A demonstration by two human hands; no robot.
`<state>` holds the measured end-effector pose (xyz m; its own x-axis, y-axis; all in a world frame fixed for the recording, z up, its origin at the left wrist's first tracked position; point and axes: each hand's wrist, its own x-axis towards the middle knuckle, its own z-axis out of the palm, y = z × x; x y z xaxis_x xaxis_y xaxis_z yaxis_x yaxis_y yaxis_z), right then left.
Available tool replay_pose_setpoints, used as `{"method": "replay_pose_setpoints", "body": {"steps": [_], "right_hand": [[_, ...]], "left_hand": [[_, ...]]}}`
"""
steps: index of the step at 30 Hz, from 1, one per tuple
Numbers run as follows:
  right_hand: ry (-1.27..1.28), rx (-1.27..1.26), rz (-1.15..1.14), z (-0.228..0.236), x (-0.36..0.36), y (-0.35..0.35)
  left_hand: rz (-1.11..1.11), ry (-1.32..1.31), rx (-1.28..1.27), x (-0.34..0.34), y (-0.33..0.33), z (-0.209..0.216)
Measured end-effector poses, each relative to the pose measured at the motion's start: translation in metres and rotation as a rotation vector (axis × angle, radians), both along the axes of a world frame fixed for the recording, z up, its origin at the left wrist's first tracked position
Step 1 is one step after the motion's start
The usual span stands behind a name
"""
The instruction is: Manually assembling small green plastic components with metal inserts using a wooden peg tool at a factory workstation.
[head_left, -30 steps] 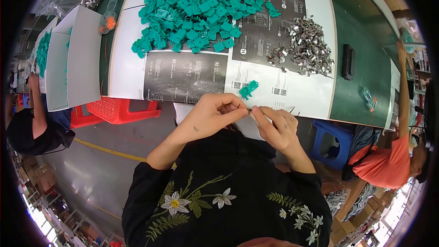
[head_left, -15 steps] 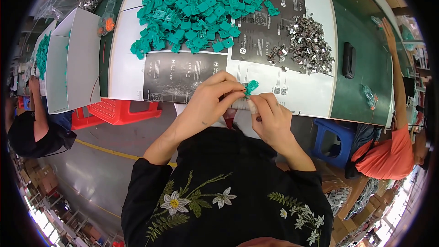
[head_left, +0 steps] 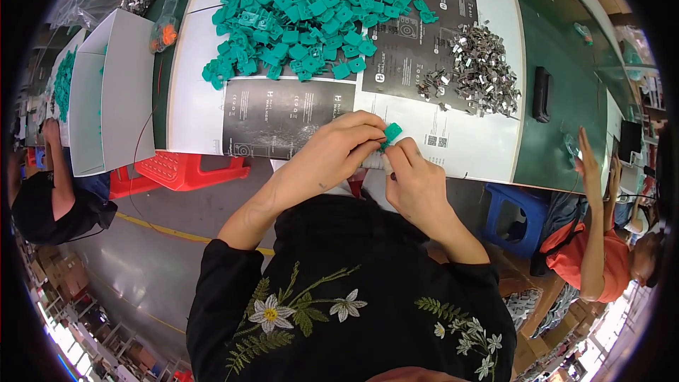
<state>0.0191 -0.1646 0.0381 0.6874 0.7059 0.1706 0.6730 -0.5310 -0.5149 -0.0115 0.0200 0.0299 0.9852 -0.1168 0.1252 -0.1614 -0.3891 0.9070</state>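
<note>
Between my two hands, at the table's near edge, is a small green plastic part [head_left: 393,131]. My left hand [head_left: 341,143] pinches it from the left with thumb and forefinger. From the right, the thumb and forefinger of my right hand [head_left: 416,178] close on its lower end. Whether a metal piece sits in it is hidden by my fingers. Beyond my hands lies a large heap of like green plastic parts [head_left: 304,10]. To the right of it is a smaller pile of shiny metal clips [head_left: 484,67].
A white open box [head_left: 127,92] stands at the left, near a plastic bottle with orange bits [head_left: 165,32]. A black oblong case [head_left: 541,94] lies on the green tabletop at right. Red [head_left: 187,170] and blue stools [head_left: 520,216] flank me. Other people sit on both sides.
The green part has turned, showing a flatter face, and my fingers have closed in around it. The co-worker at right has lowered an arm and leaned back from the table.
</note>
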Motion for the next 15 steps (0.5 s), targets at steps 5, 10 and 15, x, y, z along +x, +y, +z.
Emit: {"method": "replay_pose_setpoints", "body": {"steps": [5, 10, 15], "right_hand": [[0.029, -0.124, -0.004, 0.009, 0.009, 0.006], [0.067, -0.029, -0.016, 0.020, 0.021, -0.012], [-0.269, 0.417, 0.347, 0.011, 0.003, -0.002]], "left_hand": [[-0.021, -0.027, 0.027, 0.006, 0.002, 0.005], [0.119, 0.044, -0.062, -0.010, -0.016, -0.009], [0.242, -0.099, -0.041, -0.012, -0.039, -0.009]]}}
